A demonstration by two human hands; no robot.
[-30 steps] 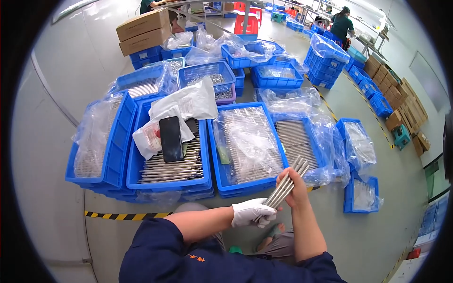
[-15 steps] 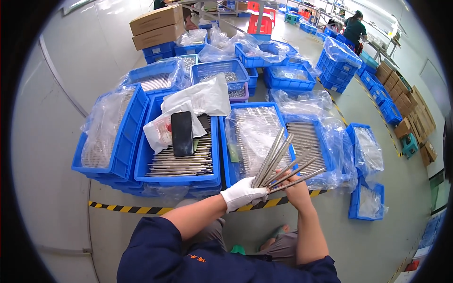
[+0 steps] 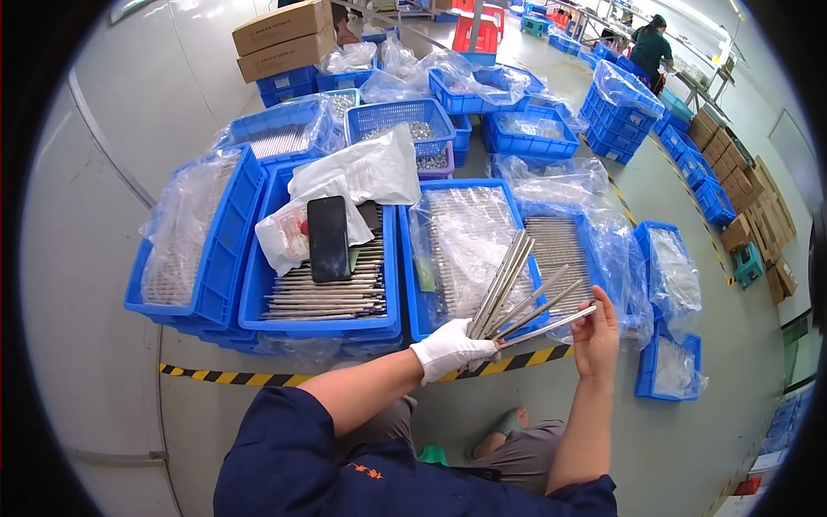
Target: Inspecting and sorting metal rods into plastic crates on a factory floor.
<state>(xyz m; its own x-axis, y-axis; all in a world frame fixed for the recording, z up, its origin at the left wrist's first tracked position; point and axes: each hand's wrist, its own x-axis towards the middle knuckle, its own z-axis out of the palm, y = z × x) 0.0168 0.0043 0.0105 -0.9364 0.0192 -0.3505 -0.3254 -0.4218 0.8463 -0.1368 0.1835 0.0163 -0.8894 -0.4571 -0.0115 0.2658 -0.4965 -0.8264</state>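
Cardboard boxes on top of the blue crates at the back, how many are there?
2 cardboard boxes: upper box sits on lower box, on blue crates. More brown boxes at far right are too blurry to count.

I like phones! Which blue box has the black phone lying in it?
The blue crate second from the left in the near row: the black phone lies on white bags over metal rods. The other crates hold none.

gloved left hand [image 3: 448,347] in closed grip, bare right hand [image 3: 596,332] open, raised
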